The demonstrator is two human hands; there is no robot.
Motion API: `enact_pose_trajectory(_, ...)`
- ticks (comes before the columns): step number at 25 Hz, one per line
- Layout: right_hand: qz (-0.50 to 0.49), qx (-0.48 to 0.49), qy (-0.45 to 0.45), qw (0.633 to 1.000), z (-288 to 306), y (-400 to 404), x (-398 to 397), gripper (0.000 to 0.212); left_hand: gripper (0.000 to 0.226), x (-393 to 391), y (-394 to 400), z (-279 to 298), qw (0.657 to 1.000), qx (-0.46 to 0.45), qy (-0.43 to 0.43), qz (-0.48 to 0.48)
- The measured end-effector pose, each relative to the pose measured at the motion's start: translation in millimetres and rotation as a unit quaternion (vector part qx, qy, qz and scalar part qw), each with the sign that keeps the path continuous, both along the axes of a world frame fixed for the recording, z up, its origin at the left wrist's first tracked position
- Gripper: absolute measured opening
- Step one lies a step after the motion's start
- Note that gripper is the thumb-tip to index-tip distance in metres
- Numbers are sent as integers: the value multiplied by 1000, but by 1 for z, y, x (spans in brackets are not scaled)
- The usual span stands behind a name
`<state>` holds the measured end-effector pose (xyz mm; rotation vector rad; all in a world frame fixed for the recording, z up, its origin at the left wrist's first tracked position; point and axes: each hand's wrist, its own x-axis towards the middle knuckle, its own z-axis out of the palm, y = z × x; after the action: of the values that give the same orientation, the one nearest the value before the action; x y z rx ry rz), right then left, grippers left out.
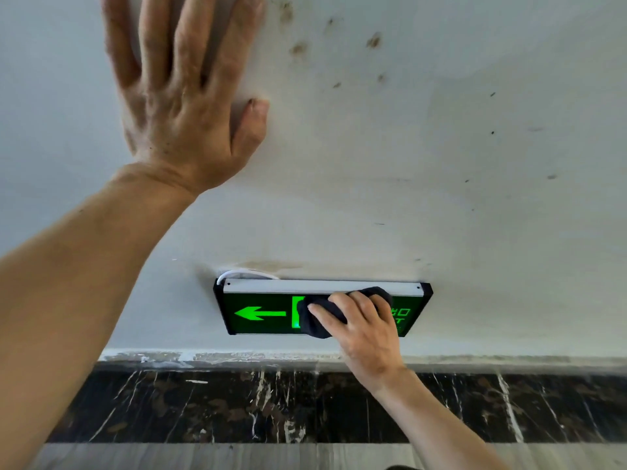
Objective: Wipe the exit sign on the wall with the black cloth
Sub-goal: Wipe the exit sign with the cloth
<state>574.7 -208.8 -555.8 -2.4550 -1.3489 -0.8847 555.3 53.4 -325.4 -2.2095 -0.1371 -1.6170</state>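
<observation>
The right hand (364, 329) is being pressed, fingers spread and curled over a bunched black cloth (314, 322), against the face of the exit sign (258, 313) at lower centre of the frame. The left hand (183, 106) is being laid flat and open, holding nothing, on the white wall (441, 164) at upper left, seemingly as a brace. The sign is being seen mounted low on the wall, just above a dark marble skirting (237, 405), with its green arrow (259, 313) uncovered to the left and its lettering partly hidden behind the right hand. The cloth is being judged soft and light, best gathered under the palm and fingertips. The sign's panel is being judged rigid, smooth and probably breakable, so only moderate pressure is being advised. A thin white cable (237, 275) is being noticed at its upper left corner.
</observation>
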Motion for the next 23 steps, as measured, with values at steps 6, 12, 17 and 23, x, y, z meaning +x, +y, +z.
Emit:
enact_pose_trajectory(6, -81, 38, -16, 996, -6, -81, 36, 47, 67, 4, 5, -4, 1000, 0, 1, -6)
enact_pose_trajectory(12, -131, 37, 102, 985, -41, -86, 22, 60, 67, 5, 8, -4, 1000, -15, 18, -10)
enact_pose_trajectory(17, -197, 219, 459, 838, -66, -79, -11, 59, 55, 6, 3, -4, 998, -40, 33, -17)
enact_pose_trajectory(23, -243, 597, 582, 497, -55, -59, -26, 41, 53, 3, 0, -4, 999, -39, 12, -22)
